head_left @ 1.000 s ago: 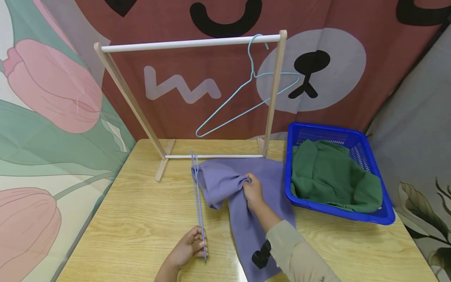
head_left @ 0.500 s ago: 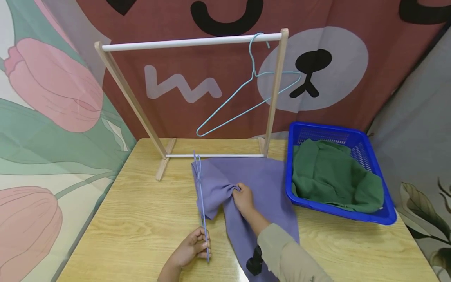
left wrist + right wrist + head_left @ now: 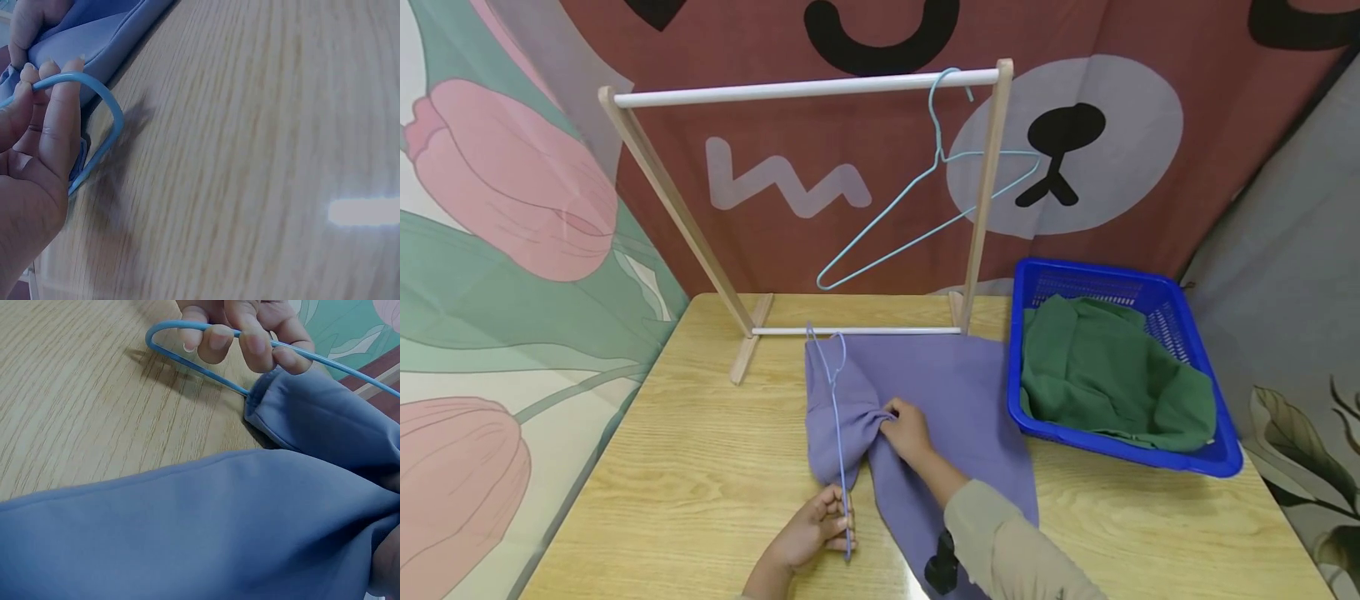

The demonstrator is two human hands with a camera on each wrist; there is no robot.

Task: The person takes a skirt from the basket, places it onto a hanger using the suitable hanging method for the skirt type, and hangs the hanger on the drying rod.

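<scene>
Counter (image 3: 685, 500), pale wood grain. Rack (image 3: 805, 87) at its back. Purple garment (image 3: 958, 383) spread on the counter before the rack, partly bunched. Blue basket (image 3: 1017, 350) at right, green cloth (image 3: 1112, 375) inside. Thin hanger (image 3: 837, 425) at the garment's left end (over or through, can't tell). Left hand (image 3: 812, 527): pinching hanger's near end. Right hand (image 3: 907, 429): gripping garment fold.

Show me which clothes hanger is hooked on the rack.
The light blue hanger, hooked over the white top rail; the left hand holds the lavender hanger.
</scene>
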